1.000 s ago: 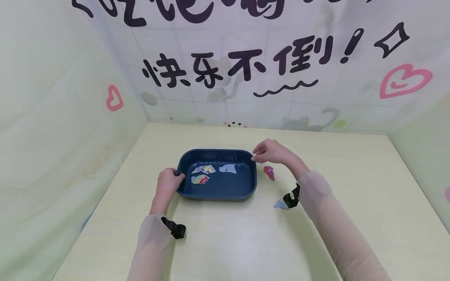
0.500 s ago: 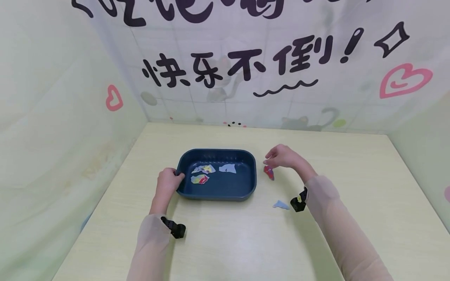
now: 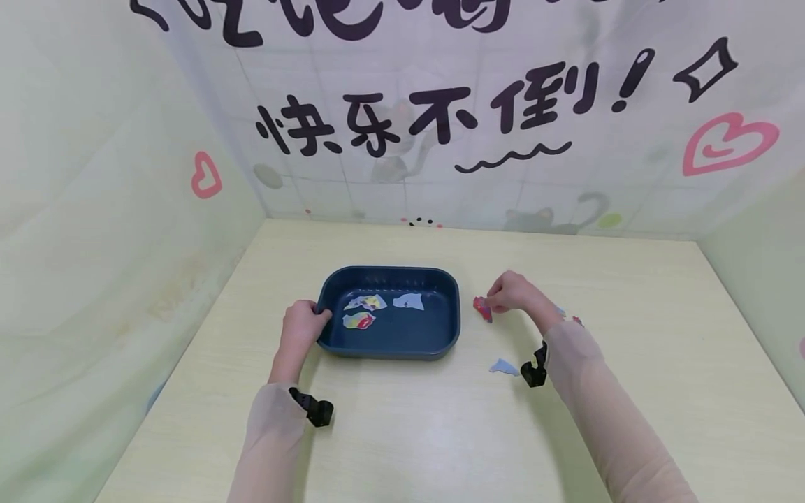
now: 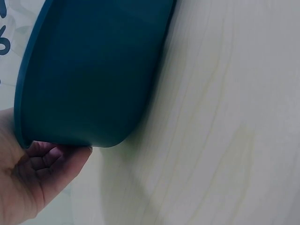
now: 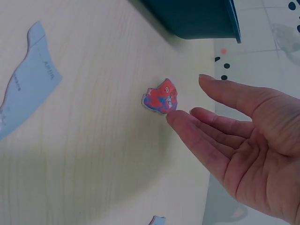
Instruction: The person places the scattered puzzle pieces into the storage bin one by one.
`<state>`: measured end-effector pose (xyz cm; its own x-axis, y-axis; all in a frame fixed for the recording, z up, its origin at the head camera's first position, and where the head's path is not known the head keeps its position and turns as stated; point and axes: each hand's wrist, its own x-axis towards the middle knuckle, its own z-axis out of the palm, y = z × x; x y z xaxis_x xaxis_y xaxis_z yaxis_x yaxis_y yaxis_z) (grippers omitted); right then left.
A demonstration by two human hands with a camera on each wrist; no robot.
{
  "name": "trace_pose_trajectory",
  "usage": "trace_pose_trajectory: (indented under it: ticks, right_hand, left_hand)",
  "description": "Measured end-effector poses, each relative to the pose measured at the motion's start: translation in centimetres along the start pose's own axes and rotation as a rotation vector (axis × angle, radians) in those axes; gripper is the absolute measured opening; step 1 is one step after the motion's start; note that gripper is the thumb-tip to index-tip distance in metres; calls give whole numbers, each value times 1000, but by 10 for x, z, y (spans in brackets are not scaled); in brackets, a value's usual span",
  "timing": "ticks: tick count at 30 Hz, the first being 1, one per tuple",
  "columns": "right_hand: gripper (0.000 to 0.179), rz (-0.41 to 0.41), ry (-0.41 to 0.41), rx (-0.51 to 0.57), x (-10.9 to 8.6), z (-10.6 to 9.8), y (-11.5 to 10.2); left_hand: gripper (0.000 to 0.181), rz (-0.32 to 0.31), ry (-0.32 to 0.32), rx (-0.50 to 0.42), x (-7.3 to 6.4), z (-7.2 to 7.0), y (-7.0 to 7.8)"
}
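Note:
My left hand [image 3: 304, 325] grips the left end of a dark blue tray [image 3: 390, 353], its thumb over the rim and its fingers beneath the lip, as the left wrist view shows. My right hand [image 3: 514, 292] is low by the table, right of the tray. Its fingertips are right at a small red flat piece [image 5: 161, 97] with blue markings, shaped like a puzzle piece. Thumb and fingers are spread apart in the right wrist view. Nearer the front lies a pale blue piece [image 3: 504, 367] with tiny print. Inside the tray are two colourful pieces [image 3: 358, 321] and a pale blue one [image 3: 409, 301].
Partly hidden behind the right forearm are a small red bit [image 3: 578, 321] and a pale blue bit [image 3: 561, 311]. The light wooden table [image 3: 402, 433] is bounded by printed fabric walls [image 3: 402, 195] at the back and sides. A black camera sits on each wrist.
My right hand has moved from the tray's right rim rightward and down to the red piece. Small bits behind that forearm have come into view. The left hand and tray have stayed put.

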<state>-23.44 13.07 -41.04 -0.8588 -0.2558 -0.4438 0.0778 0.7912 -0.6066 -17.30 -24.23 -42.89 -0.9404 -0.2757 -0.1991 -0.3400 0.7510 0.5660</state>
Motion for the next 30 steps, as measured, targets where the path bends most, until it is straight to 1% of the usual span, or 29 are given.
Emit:
trace_pose_trajectory:
  ticks: [5, 8, 10, 12, 15, 21, 23, 25, 27, 30]
  right_hand:
    - [27, 31, -3, 3, 2, 4, 3]
    - [28, 64, 10, 9, 3, 6, 3]
    - [28, 80, 22, -8, 3, 8, 1]
    - [28, 102, 42, -38, 4, 11, -2]
    - [28, 115, 76, -87, 5, 16, -6]
    - [39, 158, 171, -146, 4, 29, -17]
    - [38, 159, 196, -176, 4, 32, -18]
    - [32, 153, 211, -202, 5, 35, -19]
    - [28, 148, 223, -210, 6, 36, -19]
    - [28, 148, 218, -201, 7, 36, -18]
  left_hand:
    - [23, 5, -4, -8, -1, 0, 0]
    - [23, 6, -2, -9, -1, 0, 1]
    - [23, 6, -2, -9, -2, -1, 1]
    - [23, 4, -2, -9, -2, -1, 0]
    - [23, 1, -3, -10, -2, -1, 0]
    - [23, -1, -5, -10, -1, 0, -1]
    - [23, 0, -3, -8, -1, 0, -1]
    - [23, 2, 1, -9, -1, 0, -2]
    - [23, 7, 7, -10, -1, 0, -1]
    - [24, 14, 13, -13, -1, 1, -2]
